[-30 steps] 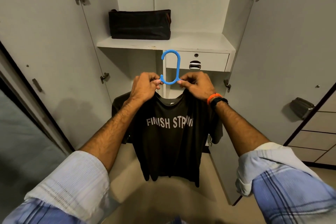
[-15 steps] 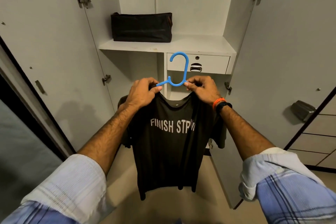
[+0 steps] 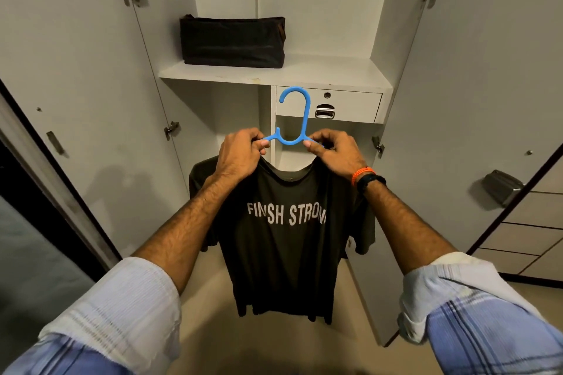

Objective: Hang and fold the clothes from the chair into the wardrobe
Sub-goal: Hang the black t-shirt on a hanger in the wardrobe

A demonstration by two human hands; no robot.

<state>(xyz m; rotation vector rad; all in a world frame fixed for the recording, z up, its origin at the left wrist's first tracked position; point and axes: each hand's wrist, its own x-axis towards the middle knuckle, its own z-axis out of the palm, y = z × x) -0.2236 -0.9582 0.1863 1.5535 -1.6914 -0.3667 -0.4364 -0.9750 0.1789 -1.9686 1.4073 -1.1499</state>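
Head view into an open wardrobe, both doors swung wide. A dark T-shirt printed "FINISH STRONG" hangs on a blue plastic hanger, held up in front of the wardrobe's central divider, below the front edge of the shelf. The left hand pinches the hanger's left arm together with the shirt's shoulder seam; the right hand pinches the right arm just beside the neck, fingers curled round plastic and cloth. The hook stands upright between the hands, its opening turned left, in front of the small locked drawer under the shelf's right half. A black fabric bag sits on the shelf's left half. No hanging rail is visible; it may lie above the frame, so the destination cannot be told.

Judged risks: the collar is wide and sags between the hands, so one shoulder could slide off the hanger's arm once a hand lets go, most likely while the grip shifts to the hook. The hook could also snag the shelf edge or the drawer handle on the way up. The hem hangs free, apart from the wardrobe floor.
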